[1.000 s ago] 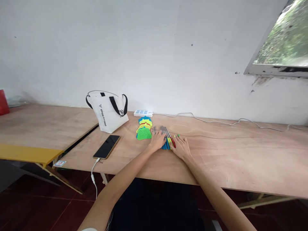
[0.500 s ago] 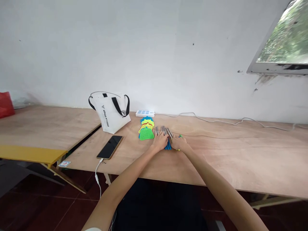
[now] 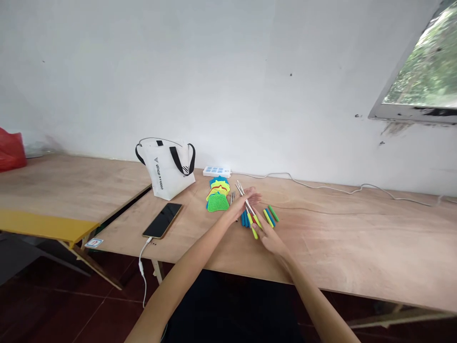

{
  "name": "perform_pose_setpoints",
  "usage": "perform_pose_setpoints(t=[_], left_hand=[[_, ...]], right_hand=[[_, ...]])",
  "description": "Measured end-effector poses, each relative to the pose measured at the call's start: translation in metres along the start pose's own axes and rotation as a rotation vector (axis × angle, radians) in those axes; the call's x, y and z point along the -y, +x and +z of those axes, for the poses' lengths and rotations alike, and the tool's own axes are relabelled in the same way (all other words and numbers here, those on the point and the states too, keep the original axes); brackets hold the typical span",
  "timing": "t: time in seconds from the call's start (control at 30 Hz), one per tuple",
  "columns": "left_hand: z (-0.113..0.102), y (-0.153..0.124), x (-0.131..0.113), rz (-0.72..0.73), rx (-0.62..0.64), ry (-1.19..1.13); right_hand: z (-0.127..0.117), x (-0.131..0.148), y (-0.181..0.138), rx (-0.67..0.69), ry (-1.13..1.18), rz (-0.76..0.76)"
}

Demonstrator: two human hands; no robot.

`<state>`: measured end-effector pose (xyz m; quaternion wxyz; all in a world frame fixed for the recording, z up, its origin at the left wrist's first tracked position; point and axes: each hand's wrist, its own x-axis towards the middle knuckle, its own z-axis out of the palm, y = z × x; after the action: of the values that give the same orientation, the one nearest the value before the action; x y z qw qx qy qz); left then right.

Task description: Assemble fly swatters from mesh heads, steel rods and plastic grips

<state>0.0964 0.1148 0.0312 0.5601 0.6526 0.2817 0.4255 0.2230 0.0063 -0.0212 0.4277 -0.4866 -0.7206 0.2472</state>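
Note:
Several slim metal forks [image 3: 254, 221] with yellow and red handles are held slanted above the table, handles toward me. My right hand [image 3: 270, 237] is closed around their handles. Across the metal ends lies my left hand [image 3: 243, 202], its fingers stretched out to the right, behind the forks. Blue handles [image 3: 245, 219] lie on the table under the bundle, partly hidden. Another fork [image 3: 233, 196] shows its tines left of my left hand. Short yellow, blue and green sticks [image 3: 271, 217] lie just right of the forks.
Overlapping green, yellow and blue mesh pieces [image 3: 218, 202] lie to the left, near a white power strip [image 3: 216, 172]. Further left are a black phone [image 3: 163, 220] on a cable and a white bag [image 3: 162, 178] with black handles. A grey cord [image 3: 314, 186] runs along the wall.
The forks beneath my hands have been gathered up and tilted, with yellow handles now in my right hand. My left hand has opened out. The coloured sticks at right have come into view.

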Motion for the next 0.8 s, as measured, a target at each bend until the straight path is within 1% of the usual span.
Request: perform_pose_setpoints(t=[0.03,0.07,0.1,0.17,0.27,0.33,0.43,0.5,0.63,0.67,0.7,0.8], left_hand=[[0.004,-0.005,-0.007,0.009,0.051,-0.204],[0.009,-0.011,-0.014,0.013,0.093,-0.341],[0.015,-0.018,-0.02,0.013,0.126,-0.41],[0.027,-0.033,-0.031,0.009,0.182,-0.412],[0.04,-0.051,-0.04,0.014,0.251,-0.37],[0.043,-0.058,-0.039,0.024,0.321,-0.388],[0.04,-0.061,-0.029,0.022,0.408,-0.461],[0.038,-0.061,-0.023,-0.001,0.392,-0.502],[0.041,-0.063,-0.022,-0.007,0.241,-0.489],[0.041,-0.065,-0.024,-0.013,0.225,-0.492],[0.042,-0.066,-0.026,-0.031,0.234,-0.503],[0.041,-0.068,-0.035,-0.115,0.328,-0.555]], right_hand=[[0.004,0.003,-0.006,-0.005,0.073,0.016],[0.007,0.007,-0.012,0.004,0.131,0.042],[0.01,0.01,-0.016,0.025,0.179,0.067],[0.012,0.015,-0.023,0.063,0.258,0.097],[0.011,0.016,-0.03,0.043,0.326,0.133],[0.011,0.014,-0.034,0.021,0.352,0.175],[0.011,0.012,-0.037,0.033,0.408,0.239],[0.011,0.015,-0.037,0.036,0.446,0.26],[0.009,0.025,-0.035,0.043,0.47,0.238],[0.008,0.028,-0.035,0.035,0.465,0.228],[0.007,0.032,-0.036,0.03,0.458,0.221],[0.011,0.041,-0.042,0.061,0.497,0.238]])
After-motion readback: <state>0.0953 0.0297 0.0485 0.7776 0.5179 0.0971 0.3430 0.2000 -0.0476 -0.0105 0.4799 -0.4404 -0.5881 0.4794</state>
